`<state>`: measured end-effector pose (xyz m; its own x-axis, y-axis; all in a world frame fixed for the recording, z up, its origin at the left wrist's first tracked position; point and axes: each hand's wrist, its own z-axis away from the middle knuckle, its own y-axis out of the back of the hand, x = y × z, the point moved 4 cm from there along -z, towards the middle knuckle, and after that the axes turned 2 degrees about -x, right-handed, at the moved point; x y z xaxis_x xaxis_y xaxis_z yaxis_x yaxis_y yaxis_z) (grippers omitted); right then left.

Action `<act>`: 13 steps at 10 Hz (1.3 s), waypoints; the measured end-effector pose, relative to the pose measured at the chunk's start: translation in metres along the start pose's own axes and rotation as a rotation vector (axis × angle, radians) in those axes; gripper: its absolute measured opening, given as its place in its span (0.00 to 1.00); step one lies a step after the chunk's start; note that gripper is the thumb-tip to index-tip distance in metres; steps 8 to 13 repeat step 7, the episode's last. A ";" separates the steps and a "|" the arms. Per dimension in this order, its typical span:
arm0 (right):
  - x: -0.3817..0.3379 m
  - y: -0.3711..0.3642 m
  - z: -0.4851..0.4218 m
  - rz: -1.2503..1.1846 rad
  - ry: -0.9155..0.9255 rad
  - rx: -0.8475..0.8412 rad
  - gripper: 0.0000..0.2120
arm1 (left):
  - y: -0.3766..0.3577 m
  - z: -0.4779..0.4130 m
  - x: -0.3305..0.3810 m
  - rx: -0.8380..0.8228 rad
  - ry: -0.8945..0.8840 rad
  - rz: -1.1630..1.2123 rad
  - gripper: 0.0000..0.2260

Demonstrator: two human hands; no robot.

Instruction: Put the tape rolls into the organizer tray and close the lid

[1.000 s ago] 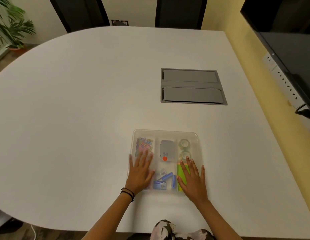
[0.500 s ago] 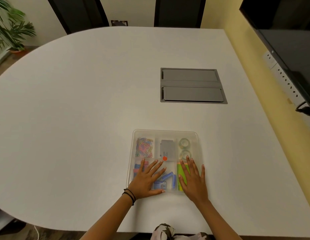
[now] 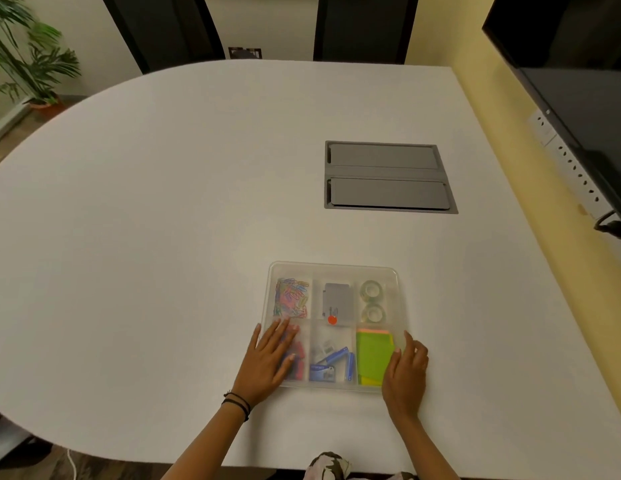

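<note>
A clear plastic organizer tray (image 3: pixel 337 268) lies near the table's front edge with its translucent lid on top. Two clear tape rolls (image 3: pixel 372 301) sit in its far right compartment, seen through the lid. My left hand (image 3: pixel 267 362) rests flat, fingers spread, on the lid's near left corner. At the near right edge of the tray is my right hand (image 3: pixel 406 372), fingers curled against the rim. Neither hand holds anything loose.
Under the lid are coloured paper clips (image 3: pixel 291 297), a grey box with a red dot (image 3: pixel 338 303), blue items (image 3: pixel 331 363) and green sticky notes (image 3: pixel 373 358). A grey cable hatch (image 3: pixel 387 176) is set into the white table further back. A wall and dark screen (image 3: pixel 579 81) stand right.
Both hands slid outward over the lid: the left from the middle to the near left corner, the right from the lid's top to the right rim.
</note>
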<state>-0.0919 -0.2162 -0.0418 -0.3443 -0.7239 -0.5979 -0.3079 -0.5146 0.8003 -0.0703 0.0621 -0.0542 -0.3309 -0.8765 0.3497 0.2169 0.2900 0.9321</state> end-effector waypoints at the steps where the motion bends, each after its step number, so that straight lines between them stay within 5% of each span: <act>1: -0.001 0.000 0.002 -0.032 -0.082 -0.023 0.16 | -0.003 0.002 -0.003 0.044 0.036 0.106 0.25; 13: -0.015 0.015 -0.036 0.077 0.040 0.002 0.17 | 0.019 -0.013 0.009 0.020 0.032 -0.050 0.28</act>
